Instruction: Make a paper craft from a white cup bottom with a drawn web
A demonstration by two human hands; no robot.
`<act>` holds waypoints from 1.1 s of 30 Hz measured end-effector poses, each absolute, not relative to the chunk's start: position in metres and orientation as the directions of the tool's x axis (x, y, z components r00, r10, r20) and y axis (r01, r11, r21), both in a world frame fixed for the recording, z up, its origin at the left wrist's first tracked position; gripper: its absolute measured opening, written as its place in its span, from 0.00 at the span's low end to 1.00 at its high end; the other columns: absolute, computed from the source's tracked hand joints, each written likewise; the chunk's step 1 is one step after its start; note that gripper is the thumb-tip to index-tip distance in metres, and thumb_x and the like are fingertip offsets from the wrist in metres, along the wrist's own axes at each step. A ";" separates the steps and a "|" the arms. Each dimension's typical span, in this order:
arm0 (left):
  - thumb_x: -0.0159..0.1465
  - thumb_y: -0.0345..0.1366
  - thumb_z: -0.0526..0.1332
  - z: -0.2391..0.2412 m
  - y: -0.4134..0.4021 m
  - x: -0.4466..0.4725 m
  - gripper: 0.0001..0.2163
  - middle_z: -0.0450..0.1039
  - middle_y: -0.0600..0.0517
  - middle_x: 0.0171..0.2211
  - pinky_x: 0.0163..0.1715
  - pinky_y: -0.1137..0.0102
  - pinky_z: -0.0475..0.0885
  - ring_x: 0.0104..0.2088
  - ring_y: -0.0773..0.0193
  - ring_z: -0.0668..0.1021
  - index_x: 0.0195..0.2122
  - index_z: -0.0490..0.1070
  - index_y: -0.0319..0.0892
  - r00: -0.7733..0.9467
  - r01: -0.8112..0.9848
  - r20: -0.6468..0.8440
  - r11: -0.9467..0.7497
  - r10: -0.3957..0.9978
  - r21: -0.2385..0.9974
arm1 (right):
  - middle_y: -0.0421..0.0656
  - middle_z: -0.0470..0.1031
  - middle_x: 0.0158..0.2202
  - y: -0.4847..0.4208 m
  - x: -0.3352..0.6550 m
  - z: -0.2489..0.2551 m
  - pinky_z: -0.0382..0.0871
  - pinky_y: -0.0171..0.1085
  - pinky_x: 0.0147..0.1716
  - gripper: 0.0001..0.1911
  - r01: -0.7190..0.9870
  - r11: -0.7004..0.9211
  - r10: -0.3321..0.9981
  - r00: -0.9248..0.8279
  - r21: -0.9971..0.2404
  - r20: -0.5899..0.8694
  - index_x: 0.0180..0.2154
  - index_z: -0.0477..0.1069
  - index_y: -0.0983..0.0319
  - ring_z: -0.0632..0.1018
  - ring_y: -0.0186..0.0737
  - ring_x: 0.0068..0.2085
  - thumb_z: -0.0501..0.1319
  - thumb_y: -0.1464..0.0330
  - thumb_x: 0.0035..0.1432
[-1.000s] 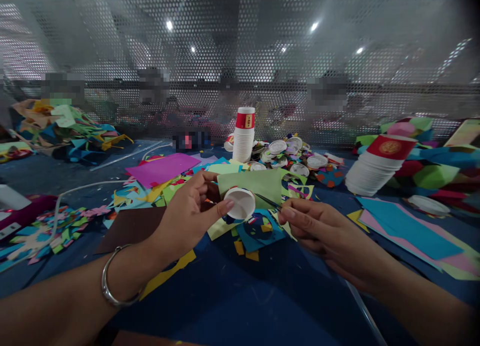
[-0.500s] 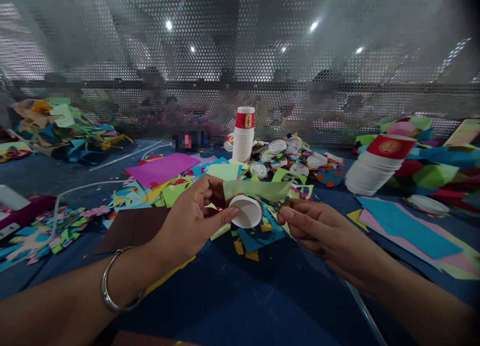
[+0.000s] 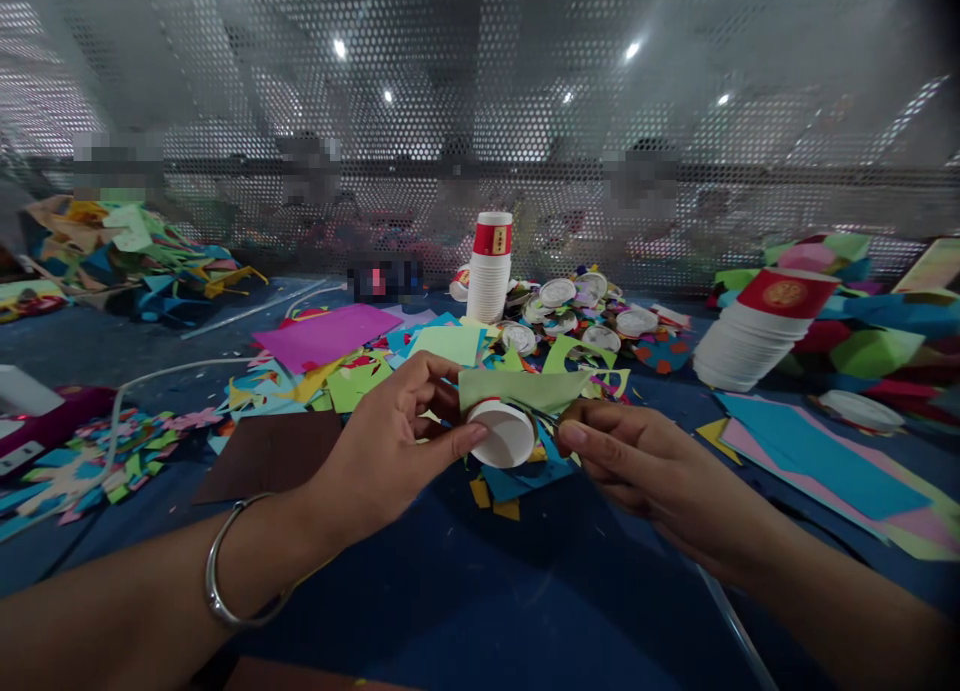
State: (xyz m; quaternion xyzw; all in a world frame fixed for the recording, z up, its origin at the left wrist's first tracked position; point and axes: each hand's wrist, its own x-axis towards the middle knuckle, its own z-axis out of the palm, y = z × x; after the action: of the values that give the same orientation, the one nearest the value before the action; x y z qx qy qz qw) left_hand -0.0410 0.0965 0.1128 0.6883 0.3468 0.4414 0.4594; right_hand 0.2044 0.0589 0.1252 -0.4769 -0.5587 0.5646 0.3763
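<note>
white round cup piece (image 3: 504,435): between hands, above blue table (image 3: 465,611), pinched by left hand (image 3: 397,421) together with pale green paper (image 3: 517,387) behind. right hand (image 3: 630,456): fingers closed round thin dark tool (image 3: 544,418), probably scissors, near cup rim. risks: slack left thumb could let paper slide; stray tip could nick rim. in way beneath: blue paper (image 3: 516,484), yellow scraps (image 3: 506,509). beyond: upright cup stack (image 3: 487,289), disc pile (image 3: 559,292). far right: leaning cup stack (image 3: 754,336).

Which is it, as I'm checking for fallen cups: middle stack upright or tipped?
Upright: the middle stack rises nearly vertically, its red cup on top and white layers piled beneath.
</note>
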 end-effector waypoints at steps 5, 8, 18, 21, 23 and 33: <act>0.60 0.40 0.71 0.115 0.097 -0.040 0.19 0.76 0.51 0.37 0.37 0.67 0.76 0.39 0.61 0.79 0.47 0.65 0.45 0.363 0.080 0.253 -0.300 0.897 0.950 | 0.30 0.48 0.22 0.059 0.205 0.124 0.37 0.32 0.17 0.20 0.121 -0.079 0.955 -0.277 -0.990 -0.110 0.35 0.70 0.60 0.46 0.27 0.21 0.66 0.50 0.63; 0.60 0.40 0.71 0.115 0.097 -0.040 0.19 0.76 0.51 0.37 0.36 0.67 0.76 0.39 0.61 0.79 0.47 0.65 0.45 0.364 0.074 0.247 -0.292 0.898 0.953 | 0.30 0.48 0.22 0.059 0.205 0.124 0.37 0.32 0.17 0.19 0.135 -0.065 0.955 -0.279 -0.989 -0.101 0.35 0.71 0.60 0.47 0.27 0.21 0.65 0.50 0.63; 0.60 0.41 0.71 0.117 0.100 -0.040 0.22 0.77 0.52 0.36 0.37 0.68 0.75 0.38 0.62 0.80 0.50 0.63 0.45 0.389 0.085 0.206 -0.258 0.898 0.962 | 0.30 0.49 0.22 0.060 0.203 0.125 0.38 0.31 0.17 0.20 0.156 -0.026 0.960 -0.271 -0.987 -0.068 0.32 0.71 0.60 0.47 0.28 0.21 0.65 0.50 0.63; 0.60 0.41 0.71 0.116 0.099 -0.040 0.22 0.77 0.52 0.36 0.37 0.67 0.76 0.38 0.61 0.80 0.51 0.63 0.46 0.400 0.076 0.215 -0.265 0.891 0.961 | 0.31 0.50 0.22 0.060 0.203 0.125 0.37 0.31 0.16 0.21 0.173 -0.010 0.958 -0.280 -0.985 -0.059 0.34 0.72 0.60 0.47 0.28 0.21 0.65 0.49 0.62; 0.61 0.41 0.71 0.114 0.098 -0.040 0.22 0.77 0.52 0.36 0.37 0.66 0.76 0.38 0.60 0.81 0.51 0.63 0.46 0.409 0.071 0.217 -0.268 0.886 0.961 | 0.30 0.50 0.22 0.059 0.203 0.125 0.37 0.31 0.16 0.21 0.181 -0.002 0.956 -0.289 -0.984 -0.056 0.35 0.74 0.61 0.47 0.27 0.21 0.65 0.48 0.62; 0.61 0.39 0.71 0.108 0.098 -0.041 0.21 0.77 0.52 0.38 0.40 0.63 0.77 0.39 0.59 0.81 0.51 0.64 0.48 0.432 0.057 0.233 -0.284 0.871 0.957 | 0.30 0.49 0.21 0.061 0.203 0.124 0.38 0.32 0.16 0.21 0.249 0.057 0.953 -0.302 -0.967 -0.021 0.37 0.76 0.61 0.48 0.27 0.20 0.64 0.48 0.63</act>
State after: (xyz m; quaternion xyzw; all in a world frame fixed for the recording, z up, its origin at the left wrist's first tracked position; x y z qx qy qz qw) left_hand -0.0408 0.0980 0.1083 0.6870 0.3377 0.4124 0.4939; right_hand 0.2033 0.0614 0.1239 -0.4731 -0.6352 0.4975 0.3538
